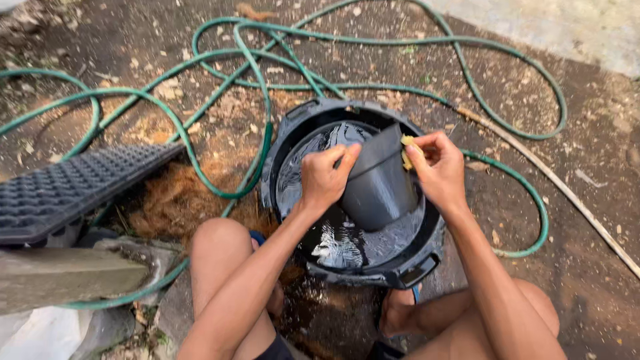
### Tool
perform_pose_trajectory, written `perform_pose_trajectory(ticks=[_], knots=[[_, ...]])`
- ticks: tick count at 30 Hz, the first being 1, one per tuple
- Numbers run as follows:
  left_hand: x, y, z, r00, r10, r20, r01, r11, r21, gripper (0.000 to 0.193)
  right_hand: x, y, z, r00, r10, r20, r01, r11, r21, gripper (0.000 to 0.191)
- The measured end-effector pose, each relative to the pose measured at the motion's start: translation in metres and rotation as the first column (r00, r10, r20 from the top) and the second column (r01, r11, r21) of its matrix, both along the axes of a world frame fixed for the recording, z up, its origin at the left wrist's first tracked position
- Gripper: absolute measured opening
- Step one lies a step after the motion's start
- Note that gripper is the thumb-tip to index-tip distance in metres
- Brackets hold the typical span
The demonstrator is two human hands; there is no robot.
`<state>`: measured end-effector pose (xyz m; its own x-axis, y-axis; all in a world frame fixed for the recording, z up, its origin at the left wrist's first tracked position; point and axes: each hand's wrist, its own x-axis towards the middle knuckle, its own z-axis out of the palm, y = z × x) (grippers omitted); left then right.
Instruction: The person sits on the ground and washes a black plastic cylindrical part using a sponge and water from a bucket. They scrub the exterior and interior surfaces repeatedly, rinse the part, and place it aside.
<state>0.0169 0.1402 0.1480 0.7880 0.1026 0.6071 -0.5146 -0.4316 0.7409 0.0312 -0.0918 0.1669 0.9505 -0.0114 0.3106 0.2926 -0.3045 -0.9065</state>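
Left hand [325, 177] clamped on rim of small dark plastic pot [379, 183], thumb inside, fingers over edge. Right hand [437, 170] pinching a yellow sponge [405, 151] against pot rim at 1 o'clock of the pot. Pot tilted, mouth toward 12 o'clock, held above water inside large black tub [353, 200], roughly tub centre.

Progress, judged: pot wet and dark, no obvious soil on outer wall; scrubbing at rim under way, inner wall not readable. Water in tub murky, reflective. No other pots visible, washed or unwashed, so remaining count unknown.

Outward: bare knees at 7 and 5 o'clock of tub, squatting on dirt ground. Green garden hose [220, 80] looped widely from 9 through 12 to 3 o'clock, one run passing along tub's left wall. Black seedling tray [73, 187] with cell grid at 9 o'clock, coconut fibre [177, 203] just beside it. Thin pale stick [560, 190] at 3 o'clock. Grey slab [67, 277] and white sheet at 8 o'clock.

Packages, labels, signs: none seen.
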Motion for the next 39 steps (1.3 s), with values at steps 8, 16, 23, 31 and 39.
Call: perform_pose_trajectory(ticks=[8,16,23,31,39], knots=[[0.020,0.002,-0.012,0.997,0.057,-0.054,-0.063,0.992,-0.112,0.046,-0.041,0.024,0.018,0.907,0.257,0.334,-0.027,0.826,-0.562,0.017],[0.024,0.020,0.000,0.997,0.080,-0.005,-0.079,0.984,-0.162,0.048,-0.005,0.004,0.011,0.993,-0.039,0.113,0.069,0.957,-0.282,0.012],[0.023,0.021,-0.006,0.997,0.075,0.000,-0.075,0.990,-0.117,0.051,-0.031,0.013,0.010,0.957,0.186,0.222,-0.070,0.893,-0.444,0.015],[0.021,0.023,-0.003,0.988,0.147,-0.037,-0.150,0.981,-0.122,0.054,-0.009,0.009,0.000,0.993,-0.075,0.086,0.099,0.943,-0.316,0.015],[0.025,0.014,-0.031,0.985,0.173,-0.019,-0.172,0.984,0.036,0.040,-0.029,0.030,0.000,0.949,0.172,0.264,-0.009,0.852,-0.523,0.019]])
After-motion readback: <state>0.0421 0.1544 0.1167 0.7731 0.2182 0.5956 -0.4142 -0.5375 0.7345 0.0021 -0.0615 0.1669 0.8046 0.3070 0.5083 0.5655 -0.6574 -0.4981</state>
